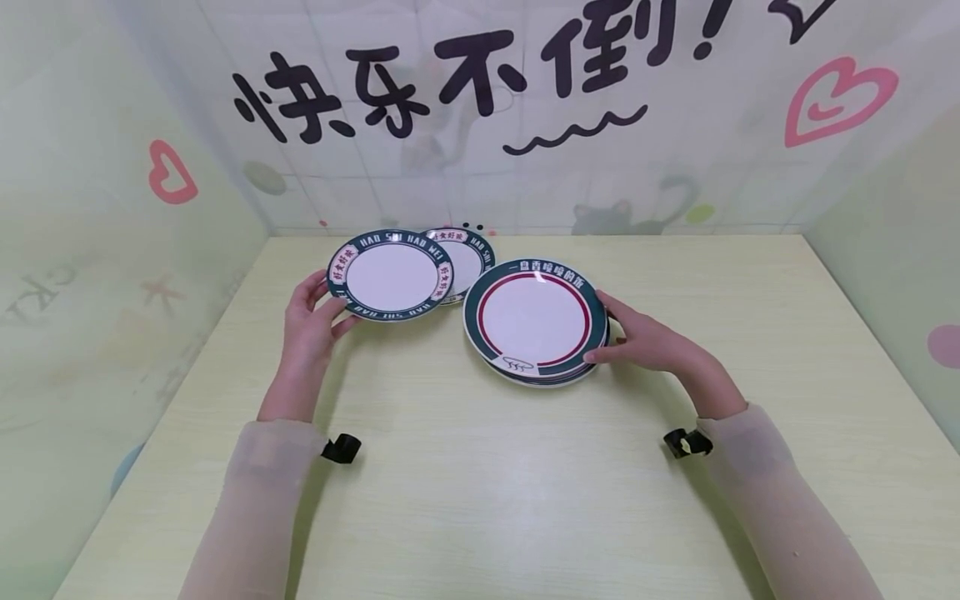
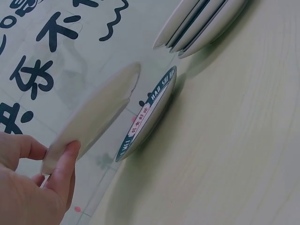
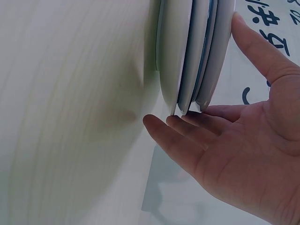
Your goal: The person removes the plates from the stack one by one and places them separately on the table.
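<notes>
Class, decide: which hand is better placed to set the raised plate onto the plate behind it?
Probably the left hand: it pinches the raised plate by its rim, near the plate behind it, while the right hand touches the plate stack.

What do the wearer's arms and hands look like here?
The left sleeve and right sleeve are long, plain, pale pinkish-beige and slightly sheer, reaching the wrists. A small black piece sits by the left cuff; another black piece, with a lighter patch, by the right. The left hand and right hand are bare; no gloves or cables show.
</notes>
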Available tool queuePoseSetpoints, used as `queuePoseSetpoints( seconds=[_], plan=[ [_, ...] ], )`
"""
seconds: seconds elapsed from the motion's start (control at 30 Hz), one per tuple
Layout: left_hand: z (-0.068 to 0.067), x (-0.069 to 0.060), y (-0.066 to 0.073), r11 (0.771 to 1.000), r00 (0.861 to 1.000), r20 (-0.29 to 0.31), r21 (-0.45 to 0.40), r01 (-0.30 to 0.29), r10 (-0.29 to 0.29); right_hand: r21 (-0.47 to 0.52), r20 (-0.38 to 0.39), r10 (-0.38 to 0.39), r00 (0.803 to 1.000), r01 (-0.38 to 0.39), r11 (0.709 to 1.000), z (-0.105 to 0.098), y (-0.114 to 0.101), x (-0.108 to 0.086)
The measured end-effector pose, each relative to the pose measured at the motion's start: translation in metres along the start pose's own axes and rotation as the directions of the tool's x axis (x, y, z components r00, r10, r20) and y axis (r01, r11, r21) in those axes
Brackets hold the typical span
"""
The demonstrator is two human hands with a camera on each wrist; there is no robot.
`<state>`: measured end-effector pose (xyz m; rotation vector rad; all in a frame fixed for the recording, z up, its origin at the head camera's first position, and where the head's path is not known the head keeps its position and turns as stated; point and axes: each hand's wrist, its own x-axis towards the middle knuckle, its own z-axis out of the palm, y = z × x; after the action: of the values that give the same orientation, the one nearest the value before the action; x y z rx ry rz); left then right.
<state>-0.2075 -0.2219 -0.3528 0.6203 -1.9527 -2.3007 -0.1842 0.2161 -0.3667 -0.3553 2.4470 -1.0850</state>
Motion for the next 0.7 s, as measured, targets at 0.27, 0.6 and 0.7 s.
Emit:
queuePoseSetpoints(
  seconds=[0.27, 0.6, 0.7],
  plan=[
    [-0.006, 0.010, 0.001, 0.998, 0.999, -0.038, -0.051, 0.023, -0.024, -0.006, -0.001, 0.001, 1.000, -0.001, 1.000, 0.000, 0.000, -0.001],
    [-0.012, 0.019, 0.005, 0.995, 0.995, -0.086, -0.094, 0.039, -0.047, -0.007, 0.000, -0.013, 1.000, 0.013, 1.000, -0.001, -0.001, -0.001],
    [-0.014, 0.022, 0.005, 0.994, 0.994, -0.094, -0.098, 0.040, -0.049, -0.012, -0.001, -0.014, 1.000, 0.014, 1.000, 0.000, 0.000, -0.001]
  ],
)
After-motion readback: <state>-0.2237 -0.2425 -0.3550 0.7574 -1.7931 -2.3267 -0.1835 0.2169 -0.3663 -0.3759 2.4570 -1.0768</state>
